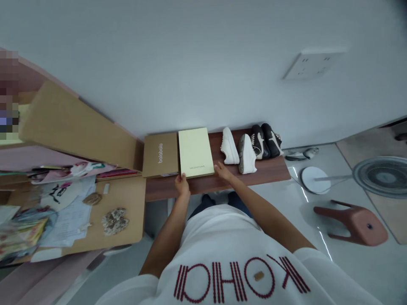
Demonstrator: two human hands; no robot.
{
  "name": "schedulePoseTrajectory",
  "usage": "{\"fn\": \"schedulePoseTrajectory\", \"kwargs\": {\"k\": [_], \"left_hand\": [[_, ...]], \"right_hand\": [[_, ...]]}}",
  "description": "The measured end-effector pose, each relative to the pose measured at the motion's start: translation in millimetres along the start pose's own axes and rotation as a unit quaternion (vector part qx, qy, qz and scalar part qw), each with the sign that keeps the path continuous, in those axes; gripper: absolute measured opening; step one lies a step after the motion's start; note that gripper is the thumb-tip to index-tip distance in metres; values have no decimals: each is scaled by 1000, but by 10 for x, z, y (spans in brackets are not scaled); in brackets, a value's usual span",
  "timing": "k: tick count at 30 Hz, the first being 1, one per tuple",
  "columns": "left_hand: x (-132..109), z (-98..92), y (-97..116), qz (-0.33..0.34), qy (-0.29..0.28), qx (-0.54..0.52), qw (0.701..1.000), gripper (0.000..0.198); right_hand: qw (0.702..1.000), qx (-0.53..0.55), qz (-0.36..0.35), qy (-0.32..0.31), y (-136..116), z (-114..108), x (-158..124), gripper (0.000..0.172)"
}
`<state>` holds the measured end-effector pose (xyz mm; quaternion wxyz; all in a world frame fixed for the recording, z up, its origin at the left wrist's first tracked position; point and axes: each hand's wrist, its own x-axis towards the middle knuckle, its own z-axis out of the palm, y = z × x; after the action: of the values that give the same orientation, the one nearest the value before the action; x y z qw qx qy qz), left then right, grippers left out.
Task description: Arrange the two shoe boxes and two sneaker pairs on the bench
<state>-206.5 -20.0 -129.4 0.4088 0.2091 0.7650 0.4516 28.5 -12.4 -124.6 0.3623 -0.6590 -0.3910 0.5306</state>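
A closed, pale yellow shoebox (195, 150) lies on a brown wooden bench (206, 183) against the wall. At its front left corner is my left hand (182, 185), thumb on the edge of the lid and fingers curled at the front. My right hand (223, 172) grips the front right corner from the side. Directly left of this box, a brown cardboard shoebox (160, 154) with white lettering sits on the bench. To the right stand a white sneaker (229, 146), a second white sneaker (247, 154) lying tilted, and a pair of black shoes (265, 142).
On the left, a desk (127, 190) holds papers, a white cap (60, 194) and a patterned scrunchie (115, 221). A fan (386, 177) with a round white base (314, 180) and a pink stool (362, 224) stand on the floor at right. A wall socket (314, 65) is above.
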Motion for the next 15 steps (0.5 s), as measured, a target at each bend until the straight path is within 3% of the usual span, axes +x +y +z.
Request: {"fn": "schedulePoseTrajectory", "kwargs": {"k": [4, 7, 11, 13, 15], "left_hand": [[-258, -130, 33, 69, -21, 17, 997, 41], [-566, 27, 110, 128, -76, 13, 989, 44], [-920, 685, 200, 98, -194, -7, 976, 38], [-1009, 1090, 198, 52, -252, 5, 966, 40], [-1032, 1455, 166, 19, -268, 39, 962, 49]], "right_hand": [[997, -3, 61, 37, 85, -643, -113, 62], [996, 9, 70, 57, 126, -1170, -136, 55], [993, -23, 42, 111, 226, -1754, -136, 50], [985, -78, 40, 149, 308, -1961, -147, 50], [976, -132, 64, 163, 395, -2088, -160, 54]]}}
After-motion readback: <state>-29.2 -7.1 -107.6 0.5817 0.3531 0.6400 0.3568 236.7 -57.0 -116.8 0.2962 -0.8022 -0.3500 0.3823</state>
